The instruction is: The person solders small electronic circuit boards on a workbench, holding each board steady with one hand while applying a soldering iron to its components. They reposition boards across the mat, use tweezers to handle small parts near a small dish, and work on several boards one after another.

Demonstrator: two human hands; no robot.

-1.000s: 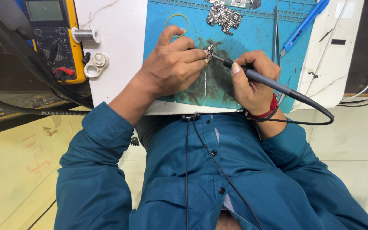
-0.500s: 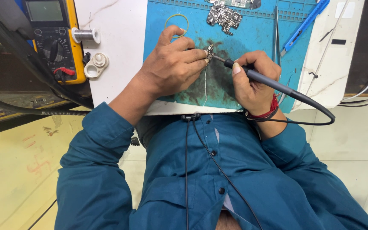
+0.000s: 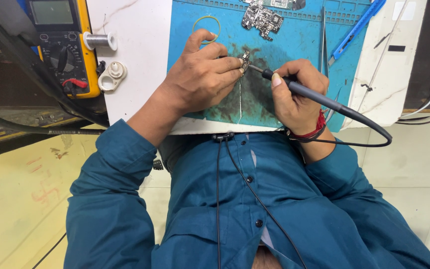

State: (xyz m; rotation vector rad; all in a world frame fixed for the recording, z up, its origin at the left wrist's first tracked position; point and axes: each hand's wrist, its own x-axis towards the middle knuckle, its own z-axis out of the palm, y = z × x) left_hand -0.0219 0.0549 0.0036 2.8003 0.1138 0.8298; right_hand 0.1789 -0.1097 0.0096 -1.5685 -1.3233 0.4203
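My left hand [image 3: 202,79] pinches a small circuit board piece [image 3: 246,60] between thumb and fingers, low over the blue work mat [image 3: 299,45]. My right hand [image 3: 294,94] grips a black soldering iron [image 3: 319,99] like a pen, its metal tip touching the small piece. The iron's black cable [image 3: 374,134] loops off to the right. A thin strand of solder wire [image 3: 240,99] lies on the scorched dark patch of the mat beneath my hands.
A larger circuit board [image 3: 262,17] lies at the mat's far edge, with a yellow ring [image 3: 206,25] to its left. A blue tool [image 3: 357,30] and tweezers [image 3: 323,35] lie at right. A yellow multimeter [image 3: 63,45], a solder spool [image 3: 99,41] and a white round part [image 3: 111,74] are at left.
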